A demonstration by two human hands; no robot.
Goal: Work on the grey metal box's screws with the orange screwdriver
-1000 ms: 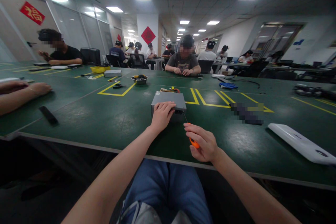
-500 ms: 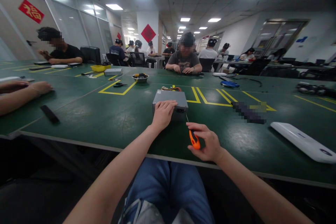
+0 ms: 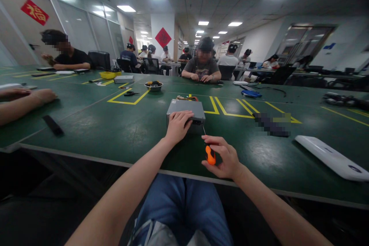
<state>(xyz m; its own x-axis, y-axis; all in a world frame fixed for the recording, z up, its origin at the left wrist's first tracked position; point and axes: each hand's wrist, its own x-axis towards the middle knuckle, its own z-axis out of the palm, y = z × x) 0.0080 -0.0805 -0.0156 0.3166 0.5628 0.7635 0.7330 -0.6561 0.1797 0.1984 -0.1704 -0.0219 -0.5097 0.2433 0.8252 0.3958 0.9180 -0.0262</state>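
Observation:
A grey computer power supply (image 3: 188, 108) sits on the green table in front of me, its cable bundle (image 3: 187, 98) at the far side. My left hand (image 3: 179, 123) holds it, fingers over its top and near edge; the thumb is mostly hidden. In my right hand (image 3: 225, 156) is a screwdriver (image 3: 210, 156) with an orange and black handle, held between thumb and fingers. Its thin shaft points up to the right end of the box's near face, where the tip appears to touch. Any screw there is too small to make out.
Right of me lie a blurred-out dark object (image 3: 271, 125) and a white casing (image 3: 328, 157). A metal bowl (image 3: 153, 86) with tools stands beyond the box. A black strip (image 3: 53, 125) lies to the left, near another person's arms (image 3: 31, 98). A person (image 3: 201, 63) sits opposite.
The screwdriver handle has turned in my right hand, showing a different side, and the right hand has shifted slightly left. My left hand stays on the power supply.

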